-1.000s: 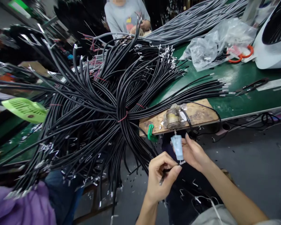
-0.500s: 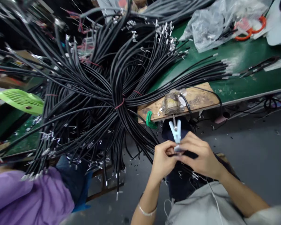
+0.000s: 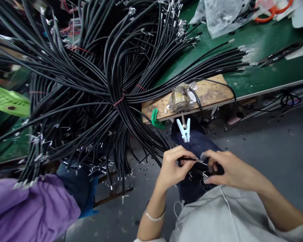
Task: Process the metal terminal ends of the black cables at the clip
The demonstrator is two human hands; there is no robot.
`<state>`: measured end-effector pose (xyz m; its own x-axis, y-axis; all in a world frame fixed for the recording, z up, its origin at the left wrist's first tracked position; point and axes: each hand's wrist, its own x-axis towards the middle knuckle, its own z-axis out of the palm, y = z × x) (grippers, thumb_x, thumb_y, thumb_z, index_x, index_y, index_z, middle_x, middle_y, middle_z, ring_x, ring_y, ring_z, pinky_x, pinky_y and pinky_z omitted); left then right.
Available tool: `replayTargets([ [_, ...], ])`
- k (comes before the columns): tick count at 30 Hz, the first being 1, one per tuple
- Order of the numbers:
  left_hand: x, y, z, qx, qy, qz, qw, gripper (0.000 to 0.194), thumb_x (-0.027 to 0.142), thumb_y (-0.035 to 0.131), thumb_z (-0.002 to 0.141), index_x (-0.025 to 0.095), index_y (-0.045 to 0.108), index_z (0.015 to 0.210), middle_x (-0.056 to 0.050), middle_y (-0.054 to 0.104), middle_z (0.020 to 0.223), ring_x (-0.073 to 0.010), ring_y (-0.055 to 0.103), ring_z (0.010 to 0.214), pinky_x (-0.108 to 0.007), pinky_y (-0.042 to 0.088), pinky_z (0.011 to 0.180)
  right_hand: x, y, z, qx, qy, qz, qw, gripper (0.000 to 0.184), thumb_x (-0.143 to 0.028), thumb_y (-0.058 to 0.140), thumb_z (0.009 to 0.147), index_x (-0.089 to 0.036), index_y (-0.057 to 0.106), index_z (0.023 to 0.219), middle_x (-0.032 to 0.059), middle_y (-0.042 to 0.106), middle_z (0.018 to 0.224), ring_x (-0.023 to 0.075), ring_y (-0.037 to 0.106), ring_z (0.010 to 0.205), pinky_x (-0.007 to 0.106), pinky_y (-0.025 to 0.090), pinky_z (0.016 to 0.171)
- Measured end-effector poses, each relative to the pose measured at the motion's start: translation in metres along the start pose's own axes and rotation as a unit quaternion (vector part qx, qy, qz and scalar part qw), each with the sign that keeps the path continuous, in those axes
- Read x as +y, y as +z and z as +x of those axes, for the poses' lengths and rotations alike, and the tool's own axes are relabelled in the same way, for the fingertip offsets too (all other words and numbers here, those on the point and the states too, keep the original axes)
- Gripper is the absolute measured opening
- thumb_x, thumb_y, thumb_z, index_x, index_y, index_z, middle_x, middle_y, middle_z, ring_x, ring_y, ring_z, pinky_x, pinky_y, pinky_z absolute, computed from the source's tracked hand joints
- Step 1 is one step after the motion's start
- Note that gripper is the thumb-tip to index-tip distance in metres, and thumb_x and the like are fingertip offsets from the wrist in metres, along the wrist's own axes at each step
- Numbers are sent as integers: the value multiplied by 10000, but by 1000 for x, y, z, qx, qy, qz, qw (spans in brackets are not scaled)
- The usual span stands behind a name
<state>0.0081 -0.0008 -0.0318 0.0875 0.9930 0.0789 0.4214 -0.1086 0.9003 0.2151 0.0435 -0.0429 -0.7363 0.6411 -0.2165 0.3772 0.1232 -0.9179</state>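
Observation:
My left hand (image 3: pixel 176 165) pinches a black cable (image 3: pixel 187 158) close to its end, where thin bare or pale wires stick out to the right. Just beyond that end is my right hand (image 3: pixel 226 168), its thumb and forefinger apart; the forefinger is near the wire tips, and its other fingers are curled and partly hidden. Above both hands, a light blue clothes peg (image 3: pixel 184 130) sits on the shaft of a small tape-wrapped motor (image 3: pixel 180 98). The motor rests on a wooden board (image 3: pixel 213 90).
A large heap of black cables (image 3: pixel 116 84), tied with red string, spreads over the green table (image 3: pixel 255 89). A green clamp (image 3: pixel 156 119) grips the board's edge. Scissors with orange handles (image 3: pixel 274 15), pliers (image 3: pixel 280 55) and a plastic bag (image 3: pixel 219 16) lie behind. A person in a purple shirt (image 3: pixel 37 211) sits at left.
Both hands have moved down, away from the clothes peg. The right hand has separated from the left and its fingers have spread. The cable end now shows between them. The camera view has shifted.

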Motion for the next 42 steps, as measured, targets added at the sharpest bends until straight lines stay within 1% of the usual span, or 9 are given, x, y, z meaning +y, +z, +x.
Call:
replayTargets([
  [4,-2,3,-5,-64,59,41,995,150,85,521,815,155,653,812,-66,678,762,-157,614,704,-268,486,664,-1,17,-1,-7,5,64,998,121,-132,567,811,-217,554,895,-47,598,631,116,508,554,226,357,536],
  [9,-5,1,-14,-117,82,47,989,192,60,506,786,154,647,876,-74,687,789,-164,634,707,-266,494,651,4,20,15,31,29,289,956,243,-184,658,751,-187,507,942,-59,582,591,98,506,528,214,386,517],
  [14,-7,3,-15,-10,126,-6,992,225,30,529,766,164,680,867,-53,690,722,-140,632,638,-235,497,584,3,18,31,54,9,409,911,322,-287,738,734,-177,534,957,-38,611,614,94,533,487,213,418,482],
  [18,-9,4,-12,55,125,-59,989,132,79,629,766,167,705,829,-43,686,687,-133,619,598,-239,501,584,-5,10,38,132,-40,363,922,188,-303,680,811,-173,599,919,7,635,679,131,597,604,238,465,549],
  [21,-7,2,-9,91,111,-84,986,21,180,694,775,164,703,766,-42,682,651,-129,609,566,-235,489,568,-10,0,40,88,-142,262,950,166,-280,624,867,-170,642,990,65,652,842,161,597,743,283,476,658],
  [24,-3,-1,-4,96,94,-75,988,130,251,683,803,158,689,711,-42,678,605,-127,606,529,-223,474,530,-14,-5,44,55,-225,168,958,125,-274,613,880,-166,665,917,77,629,855,179,557,796,309,446,719],
  [31,0,4,5,188,105,-133,967,145,277,734,761,165,668,698,-23,653,597,-121,591,510,-222,460,498,-20,1,81,49,-88,390,915,348,-484,605,856,-143,650,798,23,582,707,134,519,668,260,438,646],
  [36,-4,6,11,247,83,-195,946,178,308,765,734,170,658,698,-12,632,614,-118,575,533,-221,452,503,-30,4,104,20,-73,535,841,467,-565,610,820,-131,702,966,77,663,815,125,538,644,250,453,612],
  [42,2,7,24,256,64,-168,950,90,192,774,702,168,690,682,-12,656,608,-122,604,551,-201,468,505,-40,3,107,35,-43,597,800,378,-490,724,749,-112,711,755,31,609,621,106,526,551,209,419,515],
])
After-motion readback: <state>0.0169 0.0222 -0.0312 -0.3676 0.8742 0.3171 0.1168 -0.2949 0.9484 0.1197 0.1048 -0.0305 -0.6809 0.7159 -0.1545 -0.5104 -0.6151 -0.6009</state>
